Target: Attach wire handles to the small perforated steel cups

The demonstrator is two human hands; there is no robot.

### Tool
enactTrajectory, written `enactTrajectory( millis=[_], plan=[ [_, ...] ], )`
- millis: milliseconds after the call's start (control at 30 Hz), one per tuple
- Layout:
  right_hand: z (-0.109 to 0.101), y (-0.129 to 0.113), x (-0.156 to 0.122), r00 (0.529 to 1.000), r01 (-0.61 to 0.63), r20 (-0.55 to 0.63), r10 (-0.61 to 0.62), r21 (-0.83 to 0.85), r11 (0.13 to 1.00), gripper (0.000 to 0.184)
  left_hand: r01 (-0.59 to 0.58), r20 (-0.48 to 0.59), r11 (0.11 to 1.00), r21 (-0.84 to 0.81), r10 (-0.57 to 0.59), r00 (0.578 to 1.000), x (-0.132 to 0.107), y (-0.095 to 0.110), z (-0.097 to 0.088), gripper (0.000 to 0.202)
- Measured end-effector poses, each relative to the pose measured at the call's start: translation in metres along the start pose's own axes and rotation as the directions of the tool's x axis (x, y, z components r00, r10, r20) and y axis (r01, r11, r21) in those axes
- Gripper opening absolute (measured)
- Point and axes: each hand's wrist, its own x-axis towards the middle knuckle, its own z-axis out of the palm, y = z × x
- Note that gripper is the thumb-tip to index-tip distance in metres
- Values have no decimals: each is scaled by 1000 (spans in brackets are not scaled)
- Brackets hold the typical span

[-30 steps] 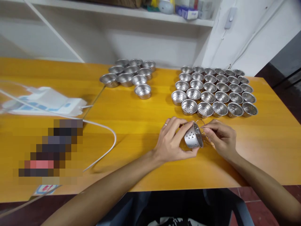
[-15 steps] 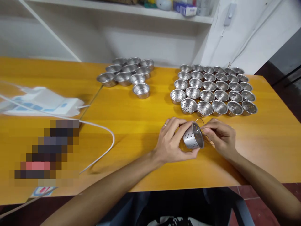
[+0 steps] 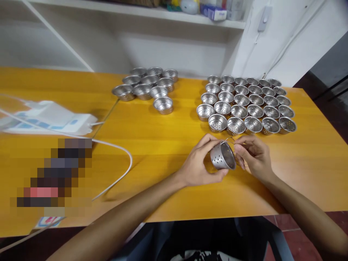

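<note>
Single head-worn view, forward and down, close over the table (image 3: pixel 163 145).

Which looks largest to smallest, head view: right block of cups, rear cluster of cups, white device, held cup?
1. right block of cups
2. rear cluster of cups, white device: alike
3. held cup, though nearest

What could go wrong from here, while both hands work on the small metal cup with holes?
The left hand holds the perforated metal cup tilted sideways; if it slips, it may roll across the table.
The right hand pinches a thin wire loop at the rim; it could bend or spring loose.
The rows of cups stand just behind the hands; a jerk could knock them.
</note>
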Motion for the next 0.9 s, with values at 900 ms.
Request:
enactTrajectory(
  millis=[900],
  plan=[
    [-7, -4, 13, 933, 168, 330, -141, -55, 984, 39, 638, 391, 433, -636, -532, 751, 5, -2, 10, 62]
  ],
)
